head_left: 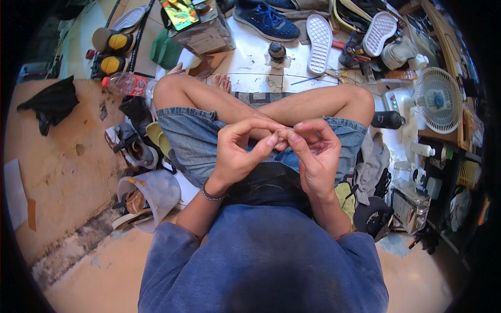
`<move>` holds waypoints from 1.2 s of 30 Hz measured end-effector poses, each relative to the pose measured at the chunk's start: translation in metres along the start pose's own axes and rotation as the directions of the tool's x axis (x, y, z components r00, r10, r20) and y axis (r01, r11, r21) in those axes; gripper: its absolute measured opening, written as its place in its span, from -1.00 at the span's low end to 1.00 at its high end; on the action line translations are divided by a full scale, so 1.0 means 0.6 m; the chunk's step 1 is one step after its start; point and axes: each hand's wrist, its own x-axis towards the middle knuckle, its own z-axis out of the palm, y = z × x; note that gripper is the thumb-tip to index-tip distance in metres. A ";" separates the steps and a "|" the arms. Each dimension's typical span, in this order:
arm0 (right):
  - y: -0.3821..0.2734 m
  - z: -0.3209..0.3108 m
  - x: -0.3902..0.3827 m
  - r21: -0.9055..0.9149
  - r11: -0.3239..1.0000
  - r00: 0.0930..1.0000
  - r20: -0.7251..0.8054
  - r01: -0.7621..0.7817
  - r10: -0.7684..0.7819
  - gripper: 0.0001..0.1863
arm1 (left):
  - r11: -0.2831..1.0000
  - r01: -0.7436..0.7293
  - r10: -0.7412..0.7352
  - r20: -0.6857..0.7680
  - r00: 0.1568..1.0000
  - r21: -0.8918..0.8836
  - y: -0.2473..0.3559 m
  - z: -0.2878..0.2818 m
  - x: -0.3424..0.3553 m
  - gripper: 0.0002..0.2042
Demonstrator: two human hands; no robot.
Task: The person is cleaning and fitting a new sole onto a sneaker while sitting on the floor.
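My left hand [238, 151] and my right hand [317, 156] come together above my crossed legs, fingertips nearly touching. Each is closed in a pinch, thumb against index finger. Whatever lies between the fingertips is too small or thin to make out. Beneath them are my denim shorts [190, 141] and a dark cloth [266, 185] on my lap. A bracelet circles my left wrist. Ahead on the white floor stands a small dark round-topped container [277, 52]. A white shoe sole [319, 44] lies to its right, and a navy sneaker [266, 21] sits behind it.
To my left are a clear plastic bucket [162, 195], a plastic bottle [125, 85] and several shoes. A metal box [201, 34] stands ahead on the left. On my right are a fan [438, 99], a black bottle [387, 120], a dark cap [371, 216] and scissors [350, 77] further ahead.
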 end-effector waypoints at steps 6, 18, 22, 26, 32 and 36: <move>0.002 0.002 -0.038 -0.211 0.974 0.996 0.026 0.086 -0.082 -0.88 | 0.992 -0.102 0.100 0.032 0.995 0.075 -0.007 -0.002 -0.043 -0.86; 0.048 0.020 -0.074 -0.580 0.687 0.880 0.122 0.438 -0.459 -0.83 | 0.859 -0.409 0.354 0.220 0.909 0.307 -0.017 -0.050 -0.043 -0.90; 0.053 0.015 -0.066 -0.762 0.442 0.821 0.198 0.473 -0.536 -0.83 | 0.934 -0.266 0.238 0.139 0.961 0.237 -0.045 -0.040 -0.039 -0.94; 0.068 0.010 -0.044 -0.854 0.216 0.778 0.290 0.473 -0.557 -0.79 | 0.961 -0.083 0.081 0.017 0.997 0.265 -0.056 -0.042 -0.027 -0.91; 0.079 -0.008 -0.015 -0.879 0.277 0.835 0.208 0.388 -0.509 -0.81 | 0.890 -0.146 0.172 -0.020 0.985 0.432 -0.092 -0.039 0.010 -0.92; 0.076 -0.020 -0.014 -0.885 0.316 0.871 0.171 0.341 -0.461 -0.85 | 0.912 -0.088 0.105 -0.022 0.994 0.400 -0.100 -0.046 0.017 -0.93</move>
